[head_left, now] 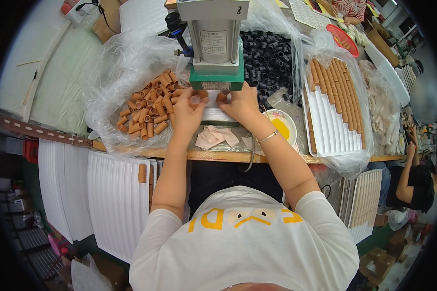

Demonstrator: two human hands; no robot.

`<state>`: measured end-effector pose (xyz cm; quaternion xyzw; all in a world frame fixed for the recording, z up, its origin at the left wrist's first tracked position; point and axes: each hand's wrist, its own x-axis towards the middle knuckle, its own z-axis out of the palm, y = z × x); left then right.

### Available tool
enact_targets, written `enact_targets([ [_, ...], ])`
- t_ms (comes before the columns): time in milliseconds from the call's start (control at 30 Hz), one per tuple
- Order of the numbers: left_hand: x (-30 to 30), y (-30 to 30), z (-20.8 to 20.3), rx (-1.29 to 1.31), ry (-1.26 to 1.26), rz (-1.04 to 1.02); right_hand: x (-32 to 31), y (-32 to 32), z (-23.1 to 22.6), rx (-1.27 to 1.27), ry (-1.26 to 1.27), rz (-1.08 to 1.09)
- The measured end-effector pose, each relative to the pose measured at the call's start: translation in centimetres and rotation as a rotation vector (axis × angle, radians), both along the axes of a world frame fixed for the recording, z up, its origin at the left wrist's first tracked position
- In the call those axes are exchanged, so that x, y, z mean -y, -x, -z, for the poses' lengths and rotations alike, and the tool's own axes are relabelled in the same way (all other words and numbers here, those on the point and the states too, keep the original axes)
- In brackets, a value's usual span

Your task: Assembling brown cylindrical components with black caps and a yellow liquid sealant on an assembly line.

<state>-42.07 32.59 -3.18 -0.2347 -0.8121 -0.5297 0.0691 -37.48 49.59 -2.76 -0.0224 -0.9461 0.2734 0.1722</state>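
Observation:
Both my hands are at the foot of a small press with a green block (217, 77) and a grey cylinder. My left hand (188, 110) pinches a short brown tube (194, 100) at the left of the white plate under the block. The fingers are slightly blurred. At the plate's right side my right hand (243, 105) has its fingers closed on another brown tube (222, 97), partly covered by the fingers. Loose brown tubes (153, 104) lie heaped on clear plastic next to my left hand. Behind my right hand is a pile of black tube fittings (272, 60).
A folded pink cloth (213, 137) lies before the press, and a bowl of yellow liquid (280, 127) stands beside my right forearm. Farther right, a white ridged tray (327, 128) holds rows of brown tubes. More white trays (114, 194) stand below the table edge. Another person (415, 179) sits at right.

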Motion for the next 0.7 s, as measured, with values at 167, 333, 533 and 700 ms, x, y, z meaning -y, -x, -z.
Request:
enact_targets([
  [167,4.5,-2.1,0.8,0.333,-0.367,0.176,0.5,-0.2,0.2,0.063,-0.02,0.03],
  [333,5.0,-5.6,-1.4,0.952,-0.49,0.625,-0.3,-7.5,-3.1,-0.026,0.187,-0.006],
  [533,2.1,-7.7,-1.1,0.671,-0.256,0.698,0.3,-11.5,-2.7,0.054,0.614,-0.213],
  [700,0.5,-9.9,-1.5,0.182,0.043,0.329,1.8,-11.0,-1.4,-0.023,0.591,-0.077],
])
